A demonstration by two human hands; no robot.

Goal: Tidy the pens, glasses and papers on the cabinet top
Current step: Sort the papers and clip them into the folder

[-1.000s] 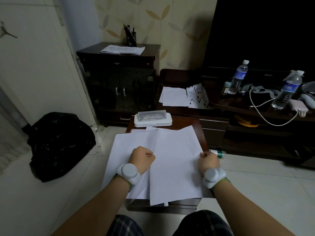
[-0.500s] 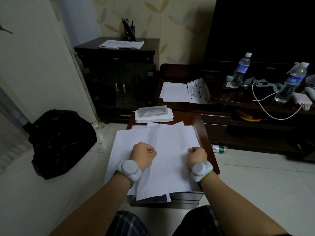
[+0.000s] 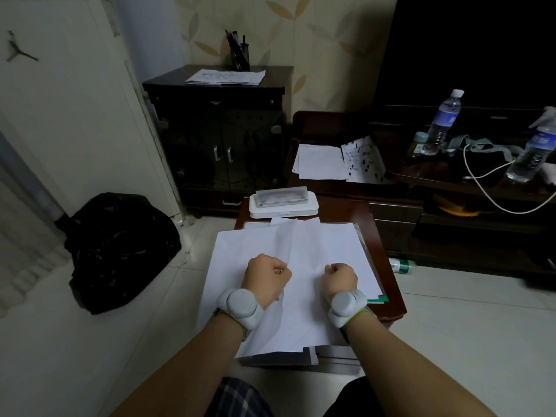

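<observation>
Both fists rest on a loose spread of white papers (image 3: 326, 245) covering a small brown table (image 3: 388, 284) in front of me. My left hand (image 3: 266, 279) is closed on the left sheets, and my right hand (image 3: 341, 279) is closed on the top sheet. Nothing shows inside either fist. Behind the papers, a clear glasses case (image 3: 282, 196) lies on a white flat box (image 3: 282, 210). Further back stands the dark cabinet (image 3: 216, 130), with a sheet of written paper (image 3: 225, 77) and a black pen holder (image 3: 239, 55) full of pens on top.
A black rubbish bag (image 3: 120, 248) sits on the floor at left. To the right, a low dark TV stand (image 3: 451, 206) carries more papers (image 3: 322, 161), two water bottles (image 3: 442, 121), and a white cable (image 3: 481, 188). A small green bottle (image 3: 401, 265) lies on the floor beside the table.
My right hand has slid left toward my left hand, dragging the top sheet with it, so the table's right edge now shows. My left hand has barely moved.
</observation>
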